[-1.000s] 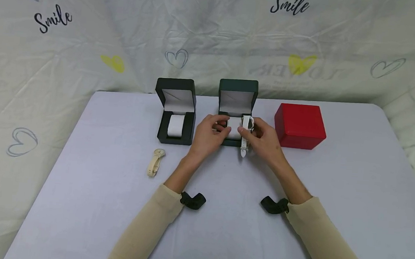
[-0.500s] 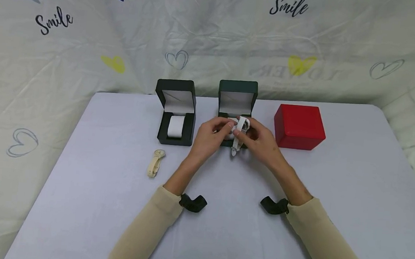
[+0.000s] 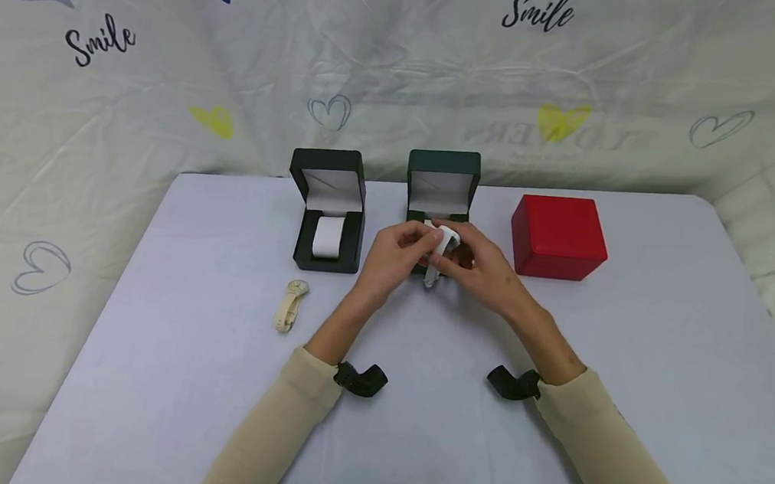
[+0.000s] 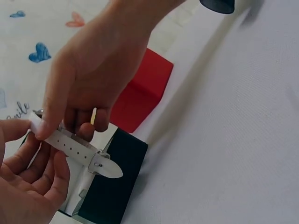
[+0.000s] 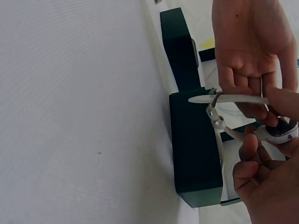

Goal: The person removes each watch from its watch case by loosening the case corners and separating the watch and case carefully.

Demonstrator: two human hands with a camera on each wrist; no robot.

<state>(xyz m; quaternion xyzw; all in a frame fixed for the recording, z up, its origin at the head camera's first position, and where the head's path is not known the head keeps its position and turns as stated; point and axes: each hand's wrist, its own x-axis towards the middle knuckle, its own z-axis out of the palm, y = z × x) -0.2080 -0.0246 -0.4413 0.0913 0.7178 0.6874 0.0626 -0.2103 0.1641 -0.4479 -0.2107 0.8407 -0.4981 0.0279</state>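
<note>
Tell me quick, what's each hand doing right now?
Left hand: pinching the white watch strap.
Right hand: holding the same watch, over the green box.

Three boxes stand in a row at the table's (image 3: 141,374) far edge: open box (image 3: 327,214) left, open middle box (image 3: 443,171), shut box (image 3: 558,235) right; a watch (image 3: 290,304) lies before the left box; hands (image 3: 396,257) meet before the middle box.

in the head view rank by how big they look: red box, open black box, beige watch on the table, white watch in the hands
1. Red box and open black box: too close to rank, lid raised.
2. Beige watch.
3. White watch, partly hidden by the left hand and right hand, so unsure.
</note>
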